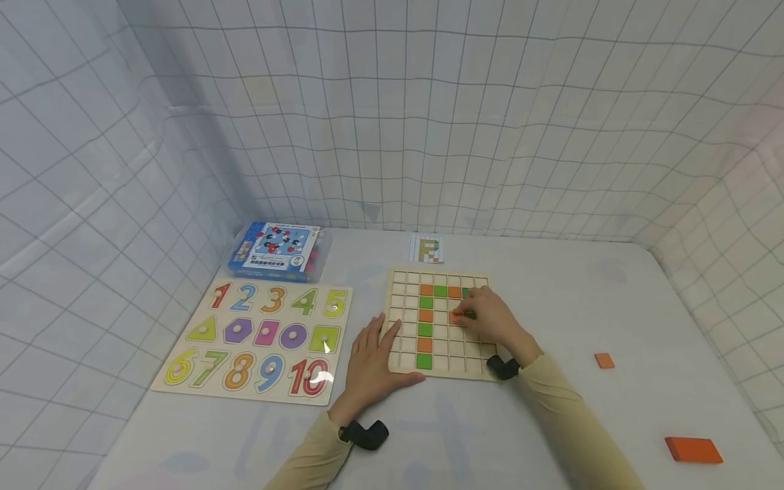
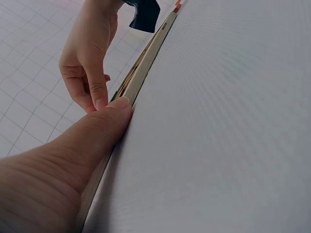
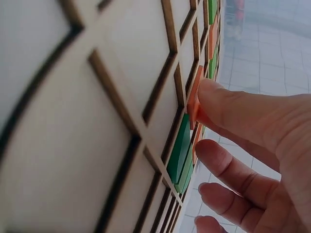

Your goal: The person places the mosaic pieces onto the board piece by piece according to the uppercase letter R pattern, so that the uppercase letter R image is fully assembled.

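A wooden grid board (image 1: pixel 456 361) lies on the table, with orange and green square tiles forming a column and a top row. My left hand (image 1: pixel 371 367) rests at the board's lower left corner with fingers spread; its thumb (image 2: pixel 104 119) lies along the near edge in the left wrist view. Over the right part of the grid, my right hand (image 1: pixel 495 320) pinches an orange square tile (image 3: pixel 193 99) between thumb and index finger, tilted at a cell. A dark green tile (image 3: pixel 180 145) sits right beside it, and the other fingers hang loosely curled.
At left lies a number and shape puzzle board (image 1: pixel 288 347), with a blue boxed set (image 1: pixel 275 248) behind it. A small pattern card (image 1: pixel 426 248) lies beyond the grid. On the right are a loose orange tile (image 1: pixel 603 361) and an orange block (image 1: pixel 694 450).
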The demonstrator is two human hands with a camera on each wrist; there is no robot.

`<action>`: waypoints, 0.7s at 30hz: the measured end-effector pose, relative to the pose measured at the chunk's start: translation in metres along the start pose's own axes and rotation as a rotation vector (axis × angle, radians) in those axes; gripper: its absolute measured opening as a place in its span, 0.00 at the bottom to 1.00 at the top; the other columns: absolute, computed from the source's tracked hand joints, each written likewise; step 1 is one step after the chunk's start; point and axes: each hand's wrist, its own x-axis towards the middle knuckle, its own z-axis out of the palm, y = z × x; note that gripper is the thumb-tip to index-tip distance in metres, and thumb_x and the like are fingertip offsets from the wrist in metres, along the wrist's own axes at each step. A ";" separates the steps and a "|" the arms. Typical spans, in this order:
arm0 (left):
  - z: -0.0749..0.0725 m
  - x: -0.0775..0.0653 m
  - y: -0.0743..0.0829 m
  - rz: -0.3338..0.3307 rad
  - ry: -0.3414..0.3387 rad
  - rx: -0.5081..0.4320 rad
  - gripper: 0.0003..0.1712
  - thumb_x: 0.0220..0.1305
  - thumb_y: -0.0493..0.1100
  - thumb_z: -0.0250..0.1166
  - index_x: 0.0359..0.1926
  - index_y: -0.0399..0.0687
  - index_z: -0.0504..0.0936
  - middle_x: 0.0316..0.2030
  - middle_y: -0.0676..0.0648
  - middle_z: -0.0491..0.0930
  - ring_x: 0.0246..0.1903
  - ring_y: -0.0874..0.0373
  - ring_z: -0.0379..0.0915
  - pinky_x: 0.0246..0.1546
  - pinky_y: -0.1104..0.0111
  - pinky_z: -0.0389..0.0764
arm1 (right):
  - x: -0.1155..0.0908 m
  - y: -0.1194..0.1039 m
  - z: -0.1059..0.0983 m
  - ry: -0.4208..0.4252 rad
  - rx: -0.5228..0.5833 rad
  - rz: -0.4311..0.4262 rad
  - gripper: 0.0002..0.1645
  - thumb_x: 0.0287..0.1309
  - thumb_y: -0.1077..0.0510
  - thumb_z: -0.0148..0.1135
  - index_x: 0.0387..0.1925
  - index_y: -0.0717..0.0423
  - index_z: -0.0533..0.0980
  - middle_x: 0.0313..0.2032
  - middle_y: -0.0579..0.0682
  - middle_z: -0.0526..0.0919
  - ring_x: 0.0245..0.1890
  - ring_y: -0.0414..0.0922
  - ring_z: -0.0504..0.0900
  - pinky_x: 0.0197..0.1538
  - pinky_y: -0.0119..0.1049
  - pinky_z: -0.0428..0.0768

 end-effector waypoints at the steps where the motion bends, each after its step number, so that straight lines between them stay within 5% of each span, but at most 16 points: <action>1: 0.000 0.000 0.000 0.001 0.001 0.000 0.61 0.38 0.74 0.68 0.70 0.49 0.61 0.70 0.39 0.51 0.69 0.44 0.43 0.65 0.50 0.49 | -0.001 0.000 0.000 0.000 -0.005 -0.001 0.12 0.54 0.52 0.69 0.38 0.54 0.85 0.34 0.47 0.78 0.36 0.45 0.71 0.38 0.40 0.71; 5: 0.001 0.000 -0.001 0.005 0.008 -0.001 0.62 0.38 0.74 0.68 0.70 0.48 0.61 0.70 0.39 0.51 0.68 0.44 0.43 0.64 0.49 0.50 | -0.005 0.003 0.002 0.033 -0.007 -0.033 0.14 0.54 0.52 0.69 0.40 0.55 0.85 0.35 0.47 0.79 0.37 0.45 0.73 0.39 0.40 0.72; 10: 0.001 0.001 -0.001 0.008 0.017 0.004 0.62 0.38 0.74 0.69 0.70 0.47 0.62 0.69 0.38 0.51 0.68 0.44 0.44 0.64 0.49 0.50 | -0.019 0.010 0.000 0.172 0.068 -0.058 0.15 0.53 0.57 0.70 0.43 0.58 0.83 0.37 0.51 0.80 0.39 0.49 0.73 0.41 0.44 0.72; 21: 0.001 0.001 -0.001 0.006 0.009 -0.008 0.62 0.38 0.74 0.68 0.70 0.47 0.61 0.70 0.38 0.50 0.69 0.44 0.43 0.64 0.49 0.49 | -0.071 0.039 -0.018 0.418 0.107 0.054 0.22 0.54 0.59 0.69 0.51 0.61 0.78 0.42 0.56 0.80 0.47 0.53 0.72 0.46 0.51 0.71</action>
